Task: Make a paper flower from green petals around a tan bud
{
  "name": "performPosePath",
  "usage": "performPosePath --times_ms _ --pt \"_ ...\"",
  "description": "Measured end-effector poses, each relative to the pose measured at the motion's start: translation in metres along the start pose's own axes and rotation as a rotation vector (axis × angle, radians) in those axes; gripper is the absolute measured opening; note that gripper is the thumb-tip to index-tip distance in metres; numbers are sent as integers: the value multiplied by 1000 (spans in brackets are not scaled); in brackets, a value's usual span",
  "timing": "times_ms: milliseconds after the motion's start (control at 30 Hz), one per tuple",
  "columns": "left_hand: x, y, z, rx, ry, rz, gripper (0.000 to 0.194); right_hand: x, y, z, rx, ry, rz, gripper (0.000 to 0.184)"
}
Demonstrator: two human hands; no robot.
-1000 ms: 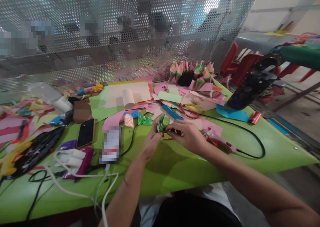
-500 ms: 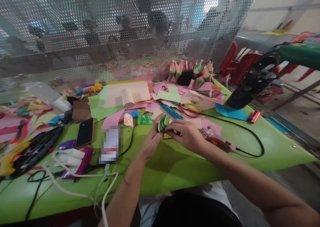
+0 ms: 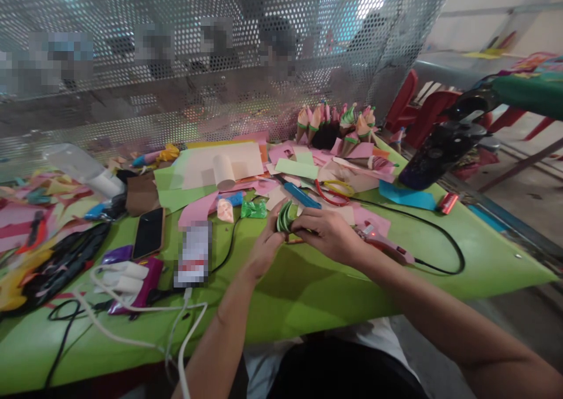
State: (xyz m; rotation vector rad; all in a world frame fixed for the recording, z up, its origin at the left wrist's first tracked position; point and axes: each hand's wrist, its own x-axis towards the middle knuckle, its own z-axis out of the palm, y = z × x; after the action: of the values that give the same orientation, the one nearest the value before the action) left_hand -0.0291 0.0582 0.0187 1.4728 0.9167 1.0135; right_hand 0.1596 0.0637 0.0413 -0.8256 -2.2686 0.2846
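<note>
Over the green tabletop, my left hand [image 3: 269, 239] is closed around a green-and-white swirled paper piece [image 3: 287, 216], curled like an ice-cream top. My right hand [image 3: 328, 233] is closed too, its fingertips pinching the right side of the same piece; what lies under those fingers is hidden. Just right of my right hand lies a pink glue gun [image 3: 389, 249] with a small red light on. Beyond the hands are a blue box cutter [image 3: 301, 195] and red-and-yellow-handled scissors [image 3: 334, 192].
Finished paper ice-cream cones [image 3: 336, 123] stand at the back. Coloured paper sheets [image 3: 246, 155] spread across the table. A dark bottle [image 3: 422, 158] stands right. Phones [image 3: 149, 233], a purple power strip [image 3: 149, 276] and white cables [image 3: 132, 334] lie left. A metal mesh [image 3: 176, 94] rises behind.
The swirled paper piece has turned slightly in my fingers, showing more of its striped side. Both hands stay at nearly the same place.
</note>
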Motion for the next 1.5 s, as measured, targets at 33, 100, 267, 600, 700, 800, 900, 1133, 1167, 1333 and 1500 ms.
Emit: performPosePath --times_ms 33,100,267,600,700,800,900,1133,1167,1333,1500 --pt "0 1 0 -5 -6 3 71 0 0 0 -3 -1 -4 15" --pt "0 2 1 -12 -13 7 72 0 0 -1 -10 -4 -12 15" --pt "0 3 0 -23 -26 -12 75 1 1 -2 -13 -8 -33 15" --pt "-1 -9 -2 -113 -29 -25 75 2 -1 -7 63 -34 -9 20" --pt "-2 -9 -3 -131 -2 -39 72 2 -3 -10 198 39 26 24" --pt "-2 -7 -3 -147 18 -49 70 3 -5 -13 294 101 82 21" --pt "-2 -6 -3 -151 26 -56 68 3 -6 -15 328 129 128 18" --pt "-3 -9 -4 -115 31 -55 62 2 -4 -8 270 127 58 20" --pt "-3 -9 -4 -114 30 -52 62 1 -4 -7 259 122 57 19" --pt "-2 -4 -2 -88 4 -44 67 -1 -2 -1 165 144 29 15" --pt "-1 6 0 10 -1 -26 73 -2 -1 2 3 133 -18 11"
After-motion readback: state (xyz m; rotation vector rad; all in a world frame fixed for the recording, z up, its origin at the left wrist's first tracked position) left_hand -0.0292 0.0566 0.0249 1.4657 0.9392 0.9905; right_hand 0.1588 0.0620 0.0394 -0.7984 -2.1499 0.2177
